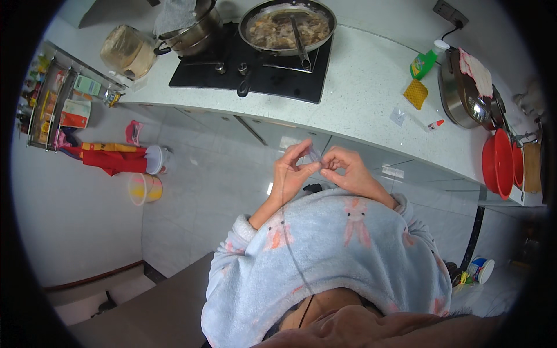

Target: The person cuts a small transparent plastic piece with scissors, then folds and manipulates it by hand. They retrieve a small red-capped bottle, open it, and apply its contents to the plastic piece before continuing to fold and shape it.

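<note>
Close together in front of my chest, above the floor at the counter's front, are my left hand (pixel 292 168) and my right hand (pixel 348 167). Both pinch a small piece of thin, clear plastic (pixel 314 154) between thumb and fingers. It looks like a small bag or film, but its exact kind is unclear. On the white speckled counter (pixel 361 82) beyond lie a small clear plastic packet (pixel 397 116) and a little bottle with a red tip (pixel 436 125).
A frying pan (pixel 288 48) of food, with a metal-handled utensil (pixel 299 41) in it, sits on the black gas hob (pixel 248 89). Left of it stands a steel pot (pixel 198 32). Rightward are a yellow sponge (pixel 415 94), a green spray bottle (pixel 424 63), an electric cooker (pixel 461 93) and red basins (pixel 497 165).
</note>
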### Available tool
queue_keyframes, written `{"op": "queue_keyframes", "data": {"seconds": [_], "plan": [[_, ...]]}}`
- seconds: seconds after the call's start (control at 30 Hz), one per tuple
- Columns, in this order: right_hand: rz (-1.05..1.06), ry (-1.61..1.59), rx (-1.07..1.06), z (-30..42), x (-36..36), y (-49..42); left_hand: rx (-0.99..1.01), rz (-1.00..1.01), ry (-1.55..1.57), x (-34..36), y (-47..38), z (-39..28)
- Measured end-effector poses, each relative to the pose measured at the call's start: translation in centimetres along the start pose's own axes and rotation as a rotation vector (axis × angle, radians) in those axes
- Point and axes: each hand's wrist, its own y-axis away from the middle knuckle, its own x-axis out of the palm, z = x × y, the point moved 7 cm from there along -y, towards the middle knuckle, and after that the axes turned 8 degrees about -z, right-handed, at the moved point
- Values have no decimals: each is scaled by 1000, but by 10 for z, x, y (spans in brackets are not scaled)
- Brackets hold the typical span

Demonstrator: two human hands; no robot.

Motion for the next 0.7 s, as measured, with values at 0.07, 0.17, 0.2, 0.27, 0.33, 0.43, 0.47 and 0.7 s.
{"op": "queue_keyframes", "data": {"seconds": [0.07, 0.17, 0.2, 0.27, 0.33, 0.43, 0.47, 0.7], "plan": [[33, -26, 30, -1, 3, 1, 9, 55, 55, 3, 2, -3], [100, -125, 78, -1, 7, 3, -7, 107, 48, 6, 3, -5], [122, -168, 98, -1, 8, 4, -23, 121, 44, 7, 2, -5], [168, -331, 223, -4, 9, 7, -14, 150, 60, 9, 3, -9], [194, -437, 279, -6, 10, 9, -15, 159, 47, 9, 3, -11], [208, -477, 266, -6, 10, 9, -15, 178, -5, 9, 6, -14], [211, -469, 267, -7, 10, 10, -5, 189, -24, 10, 6, -15], [196, -437, 271, -12, 12, 16, -13, 245, -5, 12, 10, -17]]}}
